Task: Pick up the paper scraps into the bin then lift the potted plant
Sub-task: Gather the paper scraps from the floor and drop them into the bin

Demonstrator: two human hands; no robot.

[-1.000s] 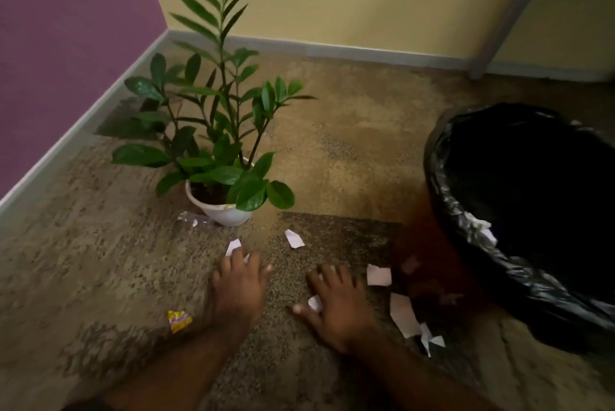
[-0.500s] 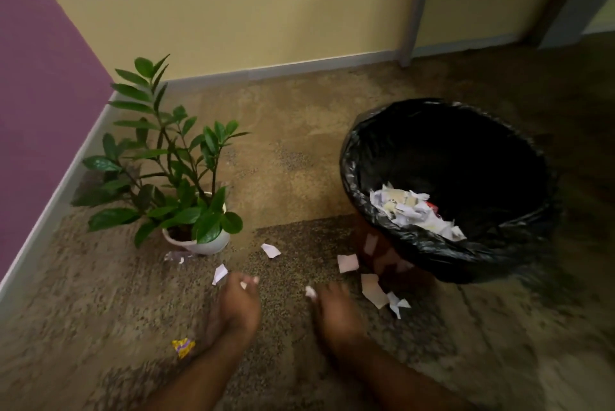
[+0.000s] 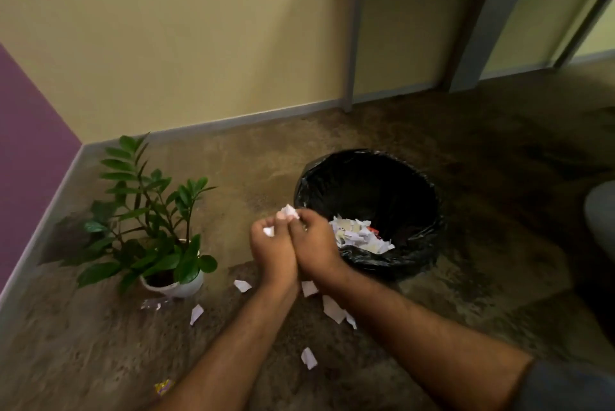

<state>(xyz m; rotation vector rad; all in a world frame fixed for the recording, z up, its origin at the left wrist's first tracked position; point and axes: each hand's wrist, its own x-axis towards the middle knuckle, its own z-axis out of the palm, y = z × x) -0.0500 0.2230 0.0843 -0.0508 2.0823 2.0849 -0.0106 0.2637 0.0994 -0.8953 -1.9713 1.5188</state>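
From where I watch, the biggest danger is at the bin (image 3: 429,197): my two hands are not yet over its opening, only just beside its near-left rim, so if I let go now the pieces would fall on the carpet (image 3: 466,151) and not inside. The black liner hangs loose on the rim, and I think a careless wrist could pull it down.

The potted plant (image 3: 156,211) stands well apart to the left, near the corner, not lifted. Its long leaves could catch my arm later, and the white pot could tip.

The left hand (image 3: 271,246) and the right hand (image 3: 314,242) are pressed together, both with fingers curled around the gathered scraps (image 3: 289,211); white paper shows above the knuckles. Such a light bundle can slip out between the fingers.

Loose scraps (image 3: 332,309) lie on the floor under my forearms, so some may be hidden there. How much paper is inside the hands I cannot see. A small yellow wrapper (image 3: 163,387) near the bottom edge is too blurred to name.
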